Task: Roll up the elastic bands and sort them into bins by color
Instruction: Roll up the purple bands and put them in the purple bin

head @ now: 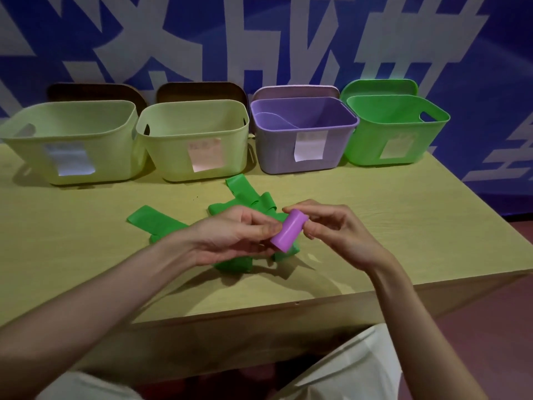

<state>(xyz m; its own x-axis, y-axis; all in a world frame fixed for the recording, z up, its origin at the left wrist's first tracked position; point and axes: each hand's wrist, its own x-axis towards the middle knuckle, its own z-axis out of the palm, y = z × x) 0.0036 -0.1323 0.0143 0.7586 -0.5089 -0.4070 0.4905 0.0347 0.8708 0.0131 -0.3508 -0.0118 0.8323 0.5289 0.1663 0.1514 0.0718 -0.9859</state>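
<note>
Above the table [375,215], at its centre, both hands pinch a rolled purple band [287,235]: left hand [233,235] at its 9 o'clock side, right hand [331,226] at 3 o'clock. Loose green bands [158,222] lie beneath; the purple bin [302,140] stands at 12 o'clock, the green bin [395,131] at 1 o'clock.

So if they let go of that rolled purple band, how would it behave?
The purple roll, pinched by left hand and right hand, would probably spring loose. Its round shape could roll on the table. It looks light and soft.

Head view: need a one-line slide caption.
Both hands, left hand and right hand, hold a rolled purple band above loose green bands, facing four bins including the purple bin.
</note>
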